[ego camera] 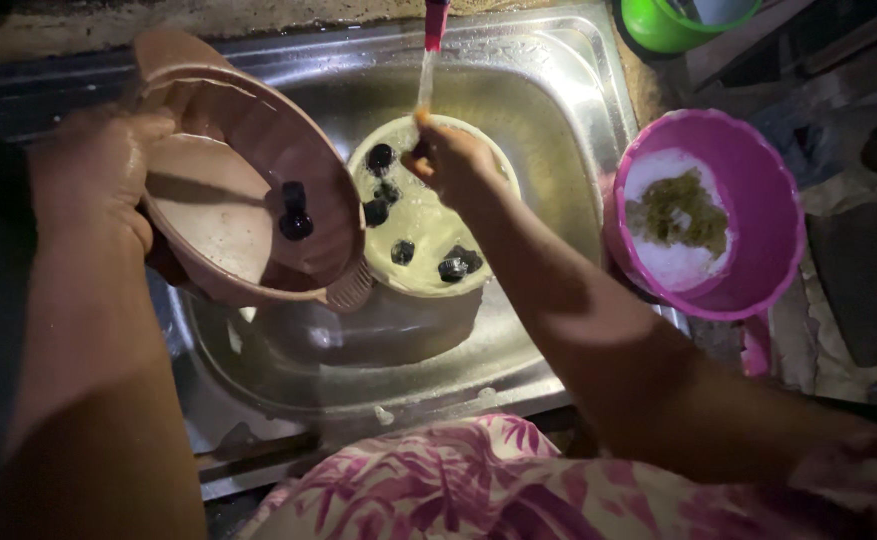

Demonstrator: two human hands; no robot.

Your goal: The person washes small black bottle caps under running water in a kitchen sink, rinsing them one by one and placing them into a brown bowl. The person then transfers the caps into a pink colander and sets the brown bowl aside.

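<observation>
My left hand (93,175) grips the rim of a tan plastic basin (228,215), tilted over the steel sink (548,110); two dark round fruits (295,215) lie low inside it. Below it a pale bowl (420,215) sits in the sink, filled with cloudy water and several dark fruits. My right hand (450,160) is over that bowl's far rim, fingers pinched together under the running water from a red tap (435,22); what it pinches is too small to tell.
A pink bowl (768,210) with white and greenish contents stands on the counter to the right of the sink. A green container (663,25) is at the top right. Pink floral clothing (438,485) fills the bottom of the view.
</observation>
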